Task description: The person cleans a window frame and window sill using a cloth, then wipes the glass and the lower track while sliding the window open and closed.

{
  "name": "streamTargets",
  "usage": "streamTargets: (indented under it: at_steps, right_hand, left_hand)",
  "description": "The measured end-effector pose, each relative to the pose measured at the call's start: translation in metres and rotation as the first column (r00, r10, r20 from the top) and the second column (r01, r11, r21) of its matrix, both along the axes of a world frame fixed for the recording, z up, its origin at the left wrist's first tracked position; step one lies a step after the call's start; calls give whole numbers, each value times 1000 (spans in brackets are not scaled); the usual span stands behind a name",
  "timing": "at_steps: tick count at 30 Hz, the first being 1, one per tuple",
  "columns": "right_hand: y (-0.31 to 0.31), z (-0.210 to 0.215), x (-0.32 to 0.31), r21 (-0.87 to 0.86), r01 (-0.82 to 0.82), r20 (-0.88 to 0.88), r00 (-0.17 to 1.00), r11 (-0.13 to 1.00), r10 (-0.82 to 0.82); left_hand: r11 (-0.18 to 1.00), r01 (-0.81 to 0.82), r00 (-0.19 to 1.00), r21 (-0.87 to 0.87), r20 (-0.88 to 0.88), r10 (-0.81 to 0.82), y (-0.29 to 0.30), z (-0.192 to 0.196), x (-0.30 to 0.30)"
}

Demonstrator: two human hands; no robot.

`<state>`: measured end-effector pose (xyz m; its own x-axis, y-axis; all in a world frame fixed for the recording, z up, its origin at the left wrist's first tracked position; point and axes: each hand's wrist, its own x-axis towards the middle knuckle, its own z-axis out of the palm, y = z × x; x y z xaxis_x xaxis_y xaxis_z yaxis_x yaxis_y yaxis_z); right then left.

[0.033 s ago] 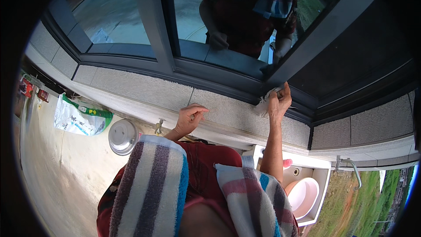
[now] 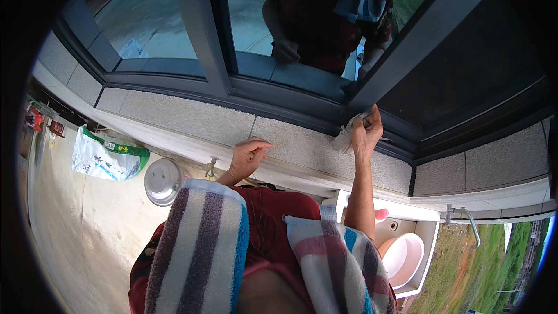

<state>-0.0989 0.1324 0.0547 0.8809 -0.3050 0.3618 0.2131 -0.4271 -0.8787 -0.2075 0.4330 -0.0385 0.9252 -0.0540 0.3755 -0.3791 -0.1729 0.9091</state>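
My right hand (image 2: 367, 134) is closed on a whitish cloth (image 2: 345, 138). It presses the cloth to the lower dark window frame (image 2: 314, 106), at the foot of the slanting frame upright (image 2: 423, 38). Part of the cloth hangs over the tiled sill (image 2: 308, 139); the rest is hidden by my fingers. By the sill's near edge, my left hand (image 2: 249, 158) holds nothing that I can see, its fingers loosely bent and pointing right. The dark glass pane (image 2: 250, 17) mirrors my body and arms.
A striped towel (image 2: 195, 244) lies over my shoulders. Below the sill are a wall tap (image 2: 210, 167), a round metal lid or basin (image 2: 163, 182) and a white-green bag (image 2: 104, 157). At right stand a sink (image 2: 427, 250) holding a pink basin (image 2: 407, 256), and a curved faucet (image 2: 469, 224).
My right hand and the cloth have shifted slightly to the left along the window frame. My left hand has moved a little, its fingers somewhat straighter.
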Motion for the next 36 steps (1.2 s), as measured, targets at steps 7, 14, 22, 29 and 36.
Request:
streamTargets:
  at_steps: [7,14,22,29,36]
  right_hand:
    - [63,25,-9,62,-295,-130,945,954,301]
    - [119,19,-1,39,-487,-142,862,873,487]
    - [179,21,14,89,-637,-220,737,766,639]
    - [232,21,26,-114,-751,-304,650,651,697]
    - [253,16,25,-241,-734,-302,679,635,669]
  left_hand:
    - [977,-211,977,-6,-3,211,51,21,-21]
    - [953,-303,951,-7,-73,301,81,27,-37]
    - [945,-305,947,117,-70,314,81,36,-48]
    - [947,-307,948,93,-57,313,87,43,-48]
    - [948,-297,948,116,-86,308,94,35,-55]
